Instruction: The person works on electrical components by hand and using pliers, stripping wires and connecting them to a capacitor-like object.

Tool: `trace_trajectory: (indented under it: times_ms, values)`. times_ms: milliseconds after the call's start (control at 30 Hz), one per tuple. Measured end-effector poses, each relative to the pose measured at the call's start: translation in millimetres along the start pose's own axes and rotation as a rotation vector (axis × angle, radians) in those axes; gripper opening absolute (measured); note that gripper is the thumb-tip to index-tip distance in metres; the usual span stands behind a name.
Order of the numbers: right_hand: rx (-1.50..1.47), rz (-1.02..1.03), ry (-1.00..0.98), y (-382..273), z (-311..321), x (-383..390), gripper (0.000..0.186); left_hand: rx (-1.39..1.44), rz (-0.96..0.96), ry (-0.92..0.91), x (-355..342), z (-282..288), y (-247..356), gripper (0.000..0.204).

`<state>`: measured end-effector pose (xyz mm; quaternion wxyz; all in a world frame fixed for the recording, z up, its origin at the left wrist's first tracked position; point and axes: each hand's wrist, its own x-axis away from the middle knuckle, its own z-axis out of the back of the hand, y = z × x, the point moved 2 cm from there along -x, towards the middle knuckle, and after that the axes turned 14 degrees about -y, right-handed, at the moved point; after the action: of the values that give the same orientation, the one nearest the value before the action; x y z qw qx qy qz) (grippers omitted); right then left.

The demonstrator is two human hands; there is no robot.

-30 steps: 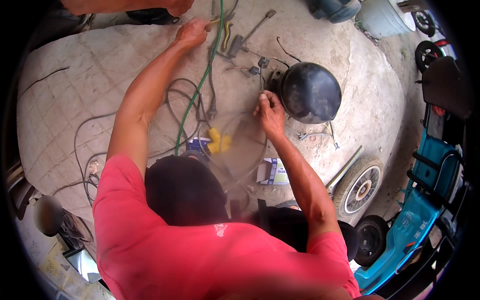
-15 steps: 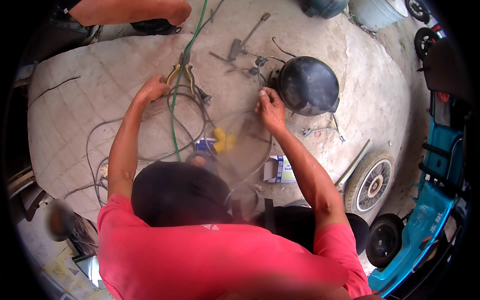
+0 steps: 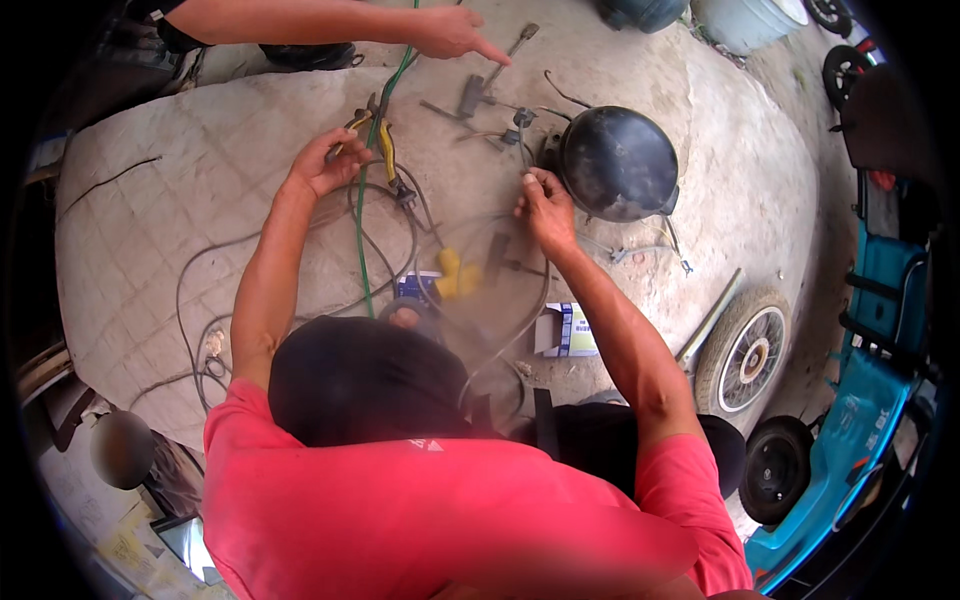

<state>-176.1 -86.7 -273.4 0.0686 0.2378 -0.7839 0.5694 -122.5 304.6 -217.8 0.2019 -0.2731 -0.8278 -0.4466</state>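
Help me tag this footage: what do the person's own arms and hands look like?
Short red-pink sleeves, with no visible markings, leave the forearms bare. The left hand and right hand are ungloved, and no watch or bracelet shows.

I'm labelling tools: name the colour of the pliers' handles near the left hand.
The pliers' handles are mostly yellow, best seen in the head view.
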Motion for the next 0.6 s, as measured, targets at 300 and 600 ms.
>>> trace_trajectory:
  times_ms: [300, 600]
  values:
    - [0.017, 0.022, 0.031, 4, 1, -3, 0.034, 0.026, -0.255, -0.003, 11, 10, -9, 0.010]
    - [-0.007, 0.017, 0.021, -2, -4, -1, 0.031, -0.246, -0.284, 0.113, 11, -25, -24, 0.015]
